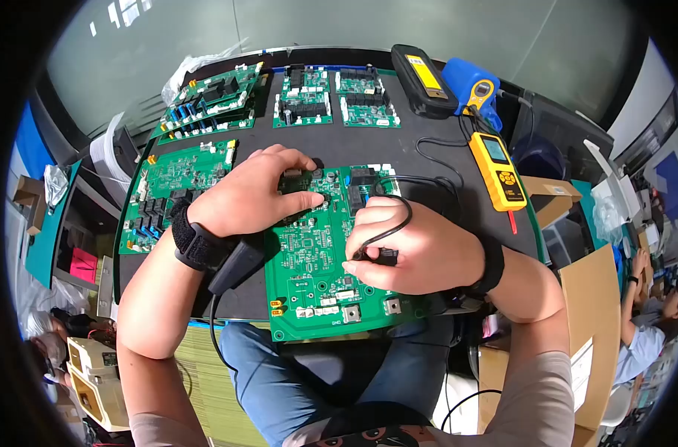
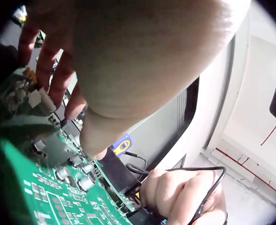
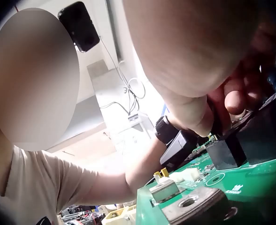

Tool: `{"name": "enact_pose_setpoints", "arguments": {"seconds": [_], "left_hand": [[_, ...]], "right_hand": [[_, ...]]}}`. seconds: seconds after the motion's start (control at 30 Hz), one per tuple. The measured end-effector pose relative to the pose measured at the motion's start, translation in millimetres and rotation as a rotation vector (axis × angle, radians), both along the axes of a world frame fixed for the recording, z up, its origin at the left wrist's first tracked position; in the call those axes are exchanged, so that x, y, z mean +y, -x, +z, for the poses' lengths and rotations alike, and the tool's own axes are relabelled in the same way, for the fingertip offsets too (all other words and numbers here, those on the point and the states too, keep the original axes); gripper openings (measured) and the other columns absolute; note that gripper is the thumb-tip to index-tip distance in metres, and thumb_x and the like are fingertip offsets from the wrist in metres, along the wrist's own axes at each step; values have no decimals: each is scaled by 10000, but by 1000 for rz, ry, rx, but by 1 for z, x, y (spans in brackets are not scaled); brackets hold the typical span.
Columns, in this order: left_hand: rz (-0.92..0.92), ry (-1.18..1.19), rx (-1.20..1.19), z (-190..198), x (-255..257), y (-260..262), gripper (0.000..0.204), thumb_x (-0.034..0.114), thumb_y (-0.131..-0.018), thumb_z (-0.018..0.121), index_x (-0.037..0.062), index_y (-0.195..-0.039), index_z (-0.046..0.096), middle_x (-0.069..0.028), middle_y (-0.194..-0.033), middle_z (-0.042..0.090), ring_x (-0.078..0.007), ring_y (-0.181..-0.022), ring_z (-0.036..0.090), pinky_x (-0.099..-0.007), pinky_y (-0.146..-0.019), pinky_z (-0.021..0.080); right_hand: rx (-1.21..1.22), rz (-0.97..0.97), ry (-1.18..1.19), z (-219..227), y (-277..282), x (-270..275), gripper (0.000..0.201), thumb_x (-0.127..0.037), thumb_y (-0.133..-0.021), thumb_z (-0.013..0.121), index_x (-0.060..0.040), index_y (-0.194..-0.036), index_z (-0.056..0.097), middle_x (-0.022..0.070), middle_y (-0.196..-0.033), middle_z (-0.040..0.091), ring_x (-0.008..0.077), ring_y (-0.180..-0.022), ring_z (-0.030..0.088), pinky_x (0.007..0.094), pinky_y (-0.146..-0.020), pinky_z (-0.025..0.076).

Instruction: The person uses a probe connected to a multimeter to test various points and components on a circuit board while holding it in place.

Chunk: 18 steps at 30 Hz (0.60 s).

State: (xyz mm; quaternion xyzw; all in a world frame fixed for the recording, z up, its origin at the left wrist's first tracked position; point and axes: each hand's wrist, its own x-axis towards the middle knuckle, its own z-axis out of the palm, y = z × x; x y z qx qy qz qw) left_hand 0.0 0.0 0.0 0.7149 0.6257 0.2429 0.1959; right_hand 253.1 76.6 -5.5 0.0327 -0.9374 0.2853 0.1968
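Observation:
A large green circuit board (image 1: 307, 276) lies in front of me at the table's near edge, carrying small chips, connectors and metal terminals. My left hand (image 1: 253, 190) rests over its far left part, fingers extended and thumb tip down among the components. In the left wrist view the fingers (image 2: 46, 70) reach over connectors and small metal cylinders (image 2: 86, 182). On the board's right side, my right hand (image 1: 413, 246) grips a black corded tool (image 1: 386, 256), mostly hidden by the fingers; its cord loops over the hand. Black block-shaped parts (image 3: 225, 153) stand beside the right fingertips.
Another green board (image 1: 182, 175) lies to the left, with stacked boards (image 1: 212, 97) behind it. Smaller boards (image 1: 303, 97) sit at the back. A yellow meter (image 1: 497, 171), a black-cased device (image 1: 424, 82) and a blue device (image 1: 469, 82) occupy the right. Cardboard (image 1: 592, 313) stands near my right arm.

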Motion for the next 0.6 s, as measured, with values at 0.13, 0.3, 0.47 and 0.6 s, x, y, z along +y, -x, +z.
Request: {"name": "enact_pose_setpoints", "arguments": {"seconds": [0.13, 0.3, 0.47, 0.6], "left_hand": [[8, -21, -12, -4, -1, -2, 492, 272, -895, 807, 21, -1280, 631, -161, -1213, 626, -290, -1141, 632, -383, -983, 513], [-11, -50, 13, -4, 0, 0, 491, 272, -886, 812, 24, -1271, 636, -166, -1215, 624, -304, -1122, 632, -385, -988, 510], [21, -38, 53, -4, 2, -3, 479, 293, -886, 811, 36, -1254, 645, -158, -1213, 608, -308, -1161, 604, -392, -1012, 499], [26, -40, 42, -10, 8, 0, 451, 285, -886, 812, 44, -1234, 656, -156, -1188, 613, -306, -1163, 602, -391, -1013, 498]], "right_hand": [[17, 15, 12, -4, 0, 0, 70, -31, -833, 743, -51, -846, 677, 29, -812, 649, 193, -715, 585, 327, -663, 483], [54, 8, 13, -5, 2, -3, 82, -88, -837, 708, -69, -813, 632, 21, -813, 605, 195, -715, 592, 349, -712, 494], [39, 29, -7, -5, 1, -1, 86, -44, -828, 753, -58, -872, 680, 10, -846, 658, 190, -718, 579, 352, -737, 465], [17, 21, 0, -5, 0, -1, 85, -55, -835, 758, -59, -872, 681, 11, -845, 656, 196, -726, 579, 353, -732, 464]]}}
